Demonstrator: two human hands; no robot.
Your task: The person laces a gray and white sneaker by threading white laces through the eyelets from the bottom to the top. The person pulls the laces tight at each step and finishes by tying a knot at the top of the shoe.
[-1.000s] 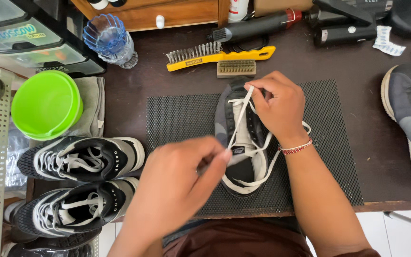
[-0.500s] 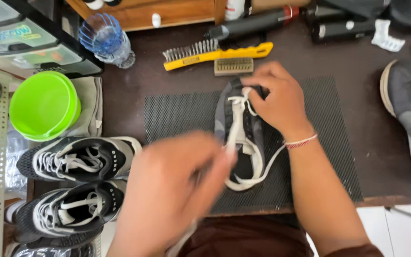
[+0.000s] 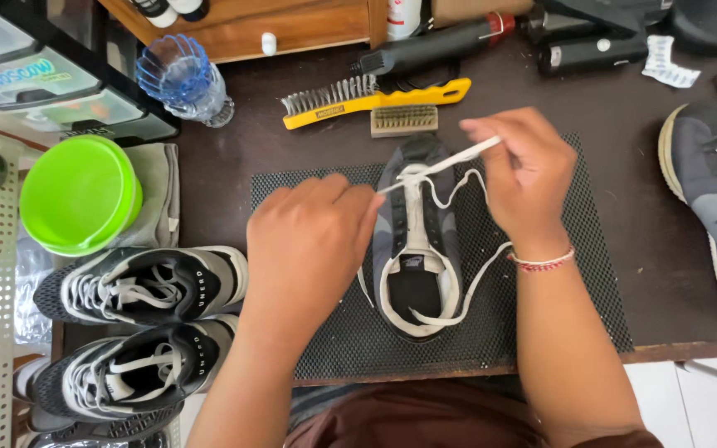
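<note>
A grey sneaker [image 3: 419, 241] with a white lining lies toe-away on a black mesh mat [image 3: 591, 290]. A white shoelace [image 3: 446, 166] runs across its upper eyelets, drawn taut between my two hands. My left hand [image 3: 313, 241] rests at the shoe's left side and pinches the lace's left end. To the shoe's upper right, my right hand [image 3: 524, 178] grips the other end; a loose loop of lace trails down beside its wrist, which wears a red and white bracelet.
A yellow wire brush [image 3: 367, 99] and a small wooden brush [image 3: 404, 120] lie beyond the mat. A green bowl [image 3: 76, 195], a blue glass [image 3: 182, 79] and two black and white sneakers [image 3: 139, 286] are at left. Another grey shoe [image 3: 711, 203] lies at right.
My left hand moved up from the near edge to the shoe's left side. My right hand shifted right and pulled the lace taut across the eyelets.
</note>
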